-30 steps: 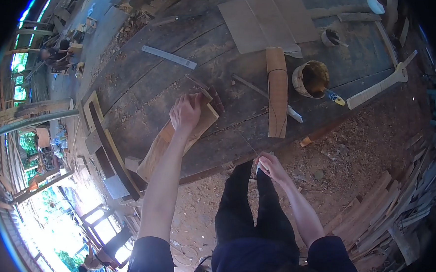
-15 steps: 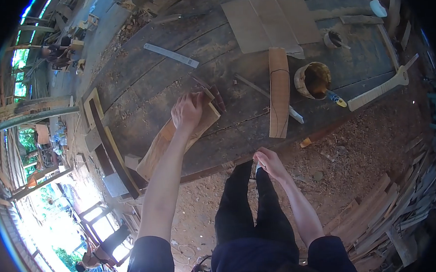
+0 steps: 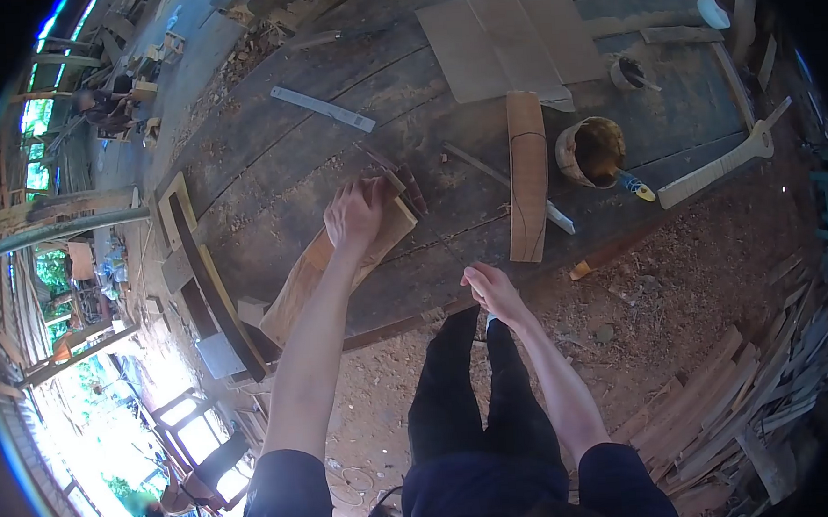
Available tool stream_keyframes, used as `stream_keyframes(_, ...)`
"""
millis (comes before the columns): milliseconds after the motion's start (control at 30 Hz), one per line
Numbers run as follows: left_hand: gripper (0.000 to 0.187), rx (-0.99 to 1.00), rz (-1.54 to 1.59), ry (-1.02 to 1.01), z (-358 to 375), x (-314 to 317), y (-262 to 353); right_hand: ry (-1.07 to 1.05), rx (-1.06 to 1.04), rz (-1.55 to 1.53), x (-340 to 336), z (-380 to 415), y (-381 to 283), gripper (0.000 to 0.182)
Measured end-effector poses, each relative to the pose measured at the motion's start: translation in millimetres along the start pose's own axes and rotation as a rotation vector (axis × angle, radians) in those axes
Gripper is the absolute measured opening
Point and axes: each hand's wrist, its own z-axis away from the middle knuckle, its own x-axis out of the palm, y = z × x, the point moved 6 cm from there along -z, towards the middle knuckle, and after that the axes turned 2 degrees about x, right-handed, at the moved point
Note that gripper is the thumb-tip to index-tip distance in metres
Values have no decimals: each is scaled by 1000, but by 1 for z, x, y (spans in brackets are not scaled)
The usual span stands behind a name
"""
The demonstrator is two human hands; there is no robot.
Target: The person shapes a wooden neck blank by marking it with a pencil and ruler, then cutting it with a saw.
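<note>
My left hand (image 3: 354, 213) rests over a curved wooden piece (image 3: 389, 232), fingers curled down on it near its far end. A dark reddish strip (image 3: 411, 191) lies at that end, partly covered by the wood. In front of the table's near edge is my right hand (image 3: 492, 290), closed in a pinch. A faint thin line seems to reach from its fingertips, too fine to name. To its upper right lies a reddish-brown board (image 3: 528, 178) with a curved dark line drawn across it. Under that board passes a narrow strip (image 3: 484, 164) with a pale end.
A metal ruler (image 3: 322, 109), a folded cardboard sheet (image 3: 510, 38), a crusted pot (image 3: 577, 156) with a blue-handled brush (image 3: 637, 187), and a smaller pot (image 3: 625, 74) lie on the table. A pale shaped wooden piece (image 3: 718, 169) lies at the right edge. Scrap wood (image 3: 722, 420) covers the ground at lower right.
My right hand has moved up and slightly left, nearer the table edge, still pinched. My left hand stays on the wooden piece almost unmoved.
</note>
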Motion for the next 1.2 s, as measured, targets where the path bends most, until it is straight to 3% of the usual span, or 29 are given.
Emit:
stream_keyframes(433,42,-16,83,-16,2,1,-1,-45,-34,-232,-11,37,19,44)
stream_keyframes(1200,40,-3,59,1,0,-5,2,-12,44,-77,-8,19,-3,40)
